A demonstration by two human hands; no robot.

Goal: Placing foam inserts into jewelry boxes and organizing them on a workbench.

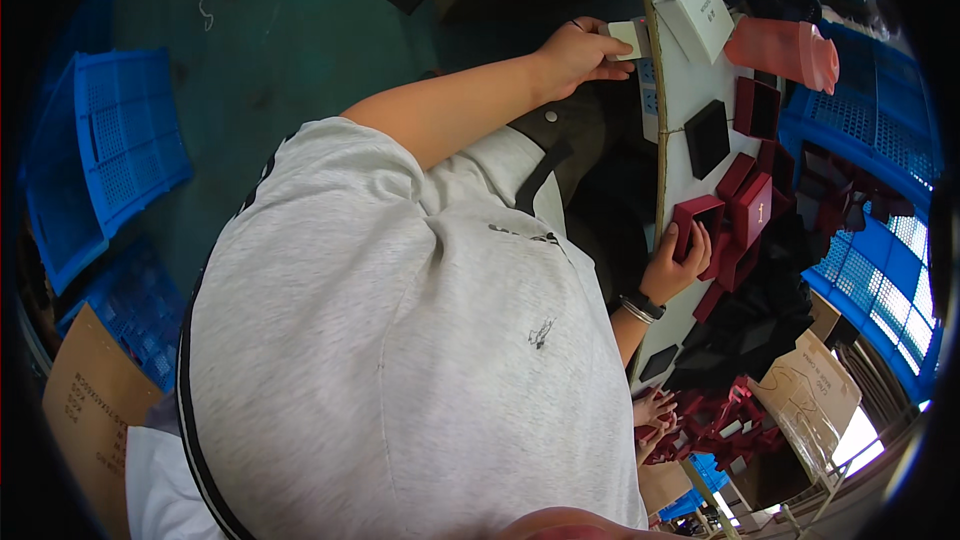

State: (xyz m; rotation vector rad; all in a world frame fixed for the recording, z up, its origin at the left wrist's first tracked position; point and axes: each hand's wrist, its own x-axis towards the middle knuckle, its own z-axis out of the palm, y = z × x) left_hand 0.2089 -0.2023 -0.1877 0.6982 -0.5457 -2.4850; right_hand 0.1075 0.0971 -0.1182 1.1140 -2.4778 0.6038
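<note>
From where I stand, the person in the grey T-shirt has both hands occupied along the worktop (676, 165) on the right of the frame. The left hand (578, 58), stretched across to the upper middle, grips a small cream-white block (621, 39) between the thumb and fingers, right by the edge of the worktop. Just below that grip, a white power strip with blue sockets (649, 118) runs along the same edge.

The right hand (684, 265), right of centre, is closed around an open dark-red box (684, 210), fingers bent over its wall; I can't make out whether anything lies inside. A dark wristband (645, 306) sits on that wrist.

Close by, right of that box, is a red box with a pale emblem (753, 208), with more red boxes crowded around it. Further up the worktop lie a flat black box (707, 139) and an open red one (757, 108). A white carton (694, 16) stands in the upper right, beside a pink jug (775, 50).

At the lower right, another person's hands (654, 410) are among a jumble of red pieces (735, 420), too small to tell apart. Blue crates (135, 140) stand at the left, above a brown cardboard carton (90, 400).
</note>
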